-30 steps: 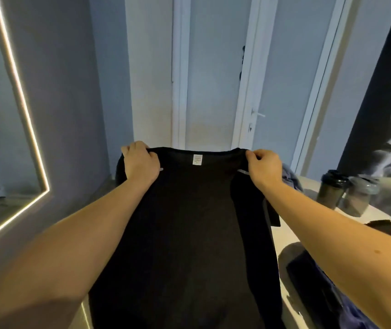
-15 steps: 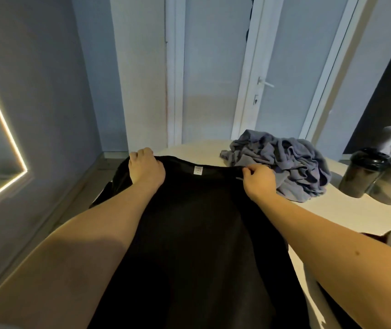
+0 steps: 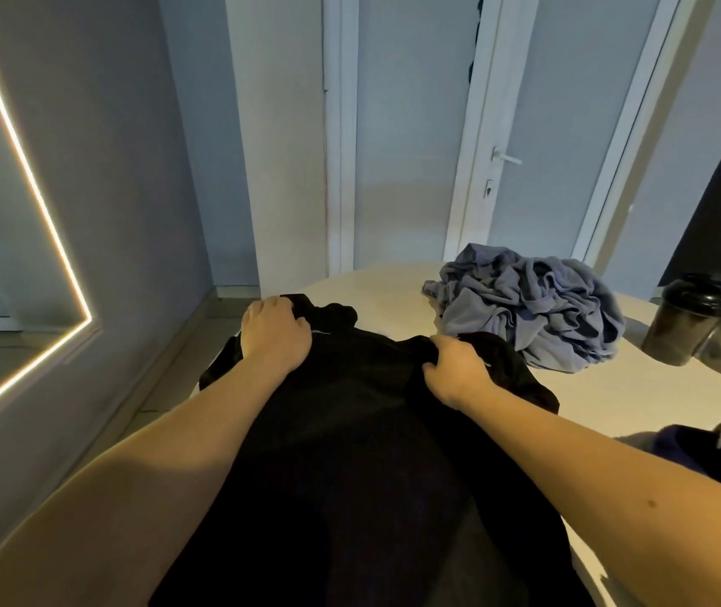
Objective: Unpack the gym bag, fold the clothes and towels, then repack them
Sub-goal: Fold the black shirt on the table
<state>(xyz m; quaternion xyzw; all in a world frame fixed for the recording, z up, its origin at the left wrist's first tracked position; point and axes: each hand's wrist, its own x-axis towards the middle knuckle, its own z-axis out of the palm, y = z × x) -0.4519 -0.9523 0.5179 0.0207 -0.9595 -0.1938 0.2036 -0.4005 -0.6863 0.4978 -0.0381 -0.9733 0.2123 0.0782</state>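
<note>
Pale desk (image 3: 394,286): black shirt (image 3: 350,453) gripped by left hand (image 3: 273,339) and right hand (image 3: 455,370), curled fingers (image 3: 437,346) half hidden in cloth; grey towel (image 3: 534,304) beyond right fingers.

Head view only: wide-angle, worn on the head, facing forward and down along both forearms.

The camera sits close above the arms. The left hand (image 3: 273,339) and right hand (image 3: 455,370) are mid-frame, each holding the black garment (image 3: 350,453) on a pale table (image 3: 394,286). Beyond the fingers stands a door (image 3: 547,124). Right of the right fingers lies a grey cloth heap (image 3: 538,304), with bottles (image 3: 683,326) at the frame edge. Left of the left fingers is a lit mirror edge (image 3: 34,190).
</note>
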